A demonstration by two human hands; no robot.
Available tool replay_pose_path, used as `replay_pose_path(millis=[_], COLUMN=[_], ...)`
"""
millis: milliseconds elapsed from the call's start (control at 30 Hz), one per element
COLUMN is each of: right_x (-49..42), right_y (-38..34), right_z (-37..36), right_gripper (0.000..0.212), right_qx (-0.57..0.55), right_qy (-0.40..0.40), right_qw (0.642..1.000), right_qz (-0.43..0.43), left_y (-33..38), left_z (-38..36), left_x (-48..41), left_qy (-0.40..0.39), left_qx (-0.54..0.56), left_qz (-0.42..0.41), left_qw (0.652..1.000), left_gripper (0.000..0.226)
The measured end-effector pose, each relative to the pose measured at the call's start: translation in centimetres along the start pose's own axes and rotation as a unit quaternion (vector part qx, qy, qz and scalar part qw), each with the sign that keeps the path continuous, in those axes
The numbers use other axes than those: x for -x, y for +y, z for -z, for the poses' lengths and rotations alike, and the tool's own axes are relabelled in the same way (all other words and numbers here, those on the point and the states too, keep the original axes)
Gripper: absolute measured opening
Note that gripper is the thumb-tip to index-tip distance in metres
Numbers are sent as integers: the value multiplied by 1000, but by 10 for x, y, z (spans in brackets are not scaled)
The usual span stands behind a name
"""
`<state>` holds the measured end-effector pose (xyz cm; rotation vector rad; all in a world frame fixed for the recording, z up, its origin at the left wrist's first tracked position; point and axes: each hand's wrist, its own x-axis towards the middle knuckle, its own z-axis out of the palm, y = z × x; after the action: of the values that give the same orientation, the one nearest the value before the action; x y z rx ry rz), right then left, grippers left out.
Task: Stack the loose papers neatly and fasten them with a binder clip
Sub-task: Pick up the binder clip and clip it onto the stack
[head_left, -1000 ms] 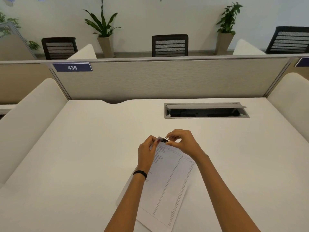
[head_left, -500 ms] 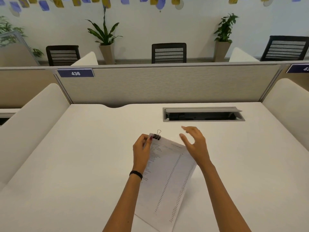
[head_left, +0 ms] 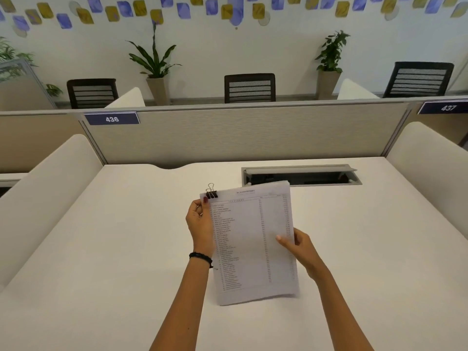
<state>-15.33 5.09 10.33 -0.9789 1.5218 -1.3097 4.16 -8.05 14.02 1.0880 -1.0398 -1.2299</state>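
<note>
Above the middle of the white worktop (head_left: 101,249), a stack of printed papers (head_left: 253,244) is held in portrait position between both hands, its printed face turned toward the viewer and its sheet edges aligned. A black binder clip (head_left: 211,193) sits on the upper left corner of the stack, with its wire handles standing up past the top edge. The left hand (head_left: 200,224) pinches the left edge of the papers just below the clip: the thumb lies on the front face and the fingers curl behind. A dark wristband (head_left: 200,258) circles that wrist. The right hand (head_left: 298,247) pinches the right edge at about mid-height, thumb on the front face and the remaining fingers hidden behind the sheets. Whether the lower edge of the stack touches the worktop cannot be told. Behind the top right corner of the papers, a metal cable hatch (head_left: 301,174) is set into the worktop with its lid raised. A beige partition (head_left: 240,133) closes the far side and carries number plates reading 436 (head_left: 112,119) and 437 (head_left: 447,107). Beyond the partition stand three dark chairs, the middle one (head_left: 249,87) directly ahead, and potted plants (head_left: 154,64) against a wall bearing blue and yellow patches
</note>
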Motion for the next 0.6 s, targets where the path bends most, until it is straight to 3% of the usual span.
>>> replay_pose_path(millis=[267, 400, 600], right_x=[10, 10, -1], right_y=[23, 21, 17], right_z=[10, 7, -5], right_gripper=[24, 22, 19], right_qx=[11, 1, -51], right_qy=[15, 43, 114], right_qw=[999, 999, 992], right_qz=[-28, -23, -8], left_y=[-6, -14, -39], left_z=[4, 7, 13], left_x=[-1, 2, 22], left_qy=[34, -24, -115], left_qx=[3, -62, -135], left_qz=[45, 33, 25], left_qw=[998, 997, 984], left_gripper=[25, 14, 17])
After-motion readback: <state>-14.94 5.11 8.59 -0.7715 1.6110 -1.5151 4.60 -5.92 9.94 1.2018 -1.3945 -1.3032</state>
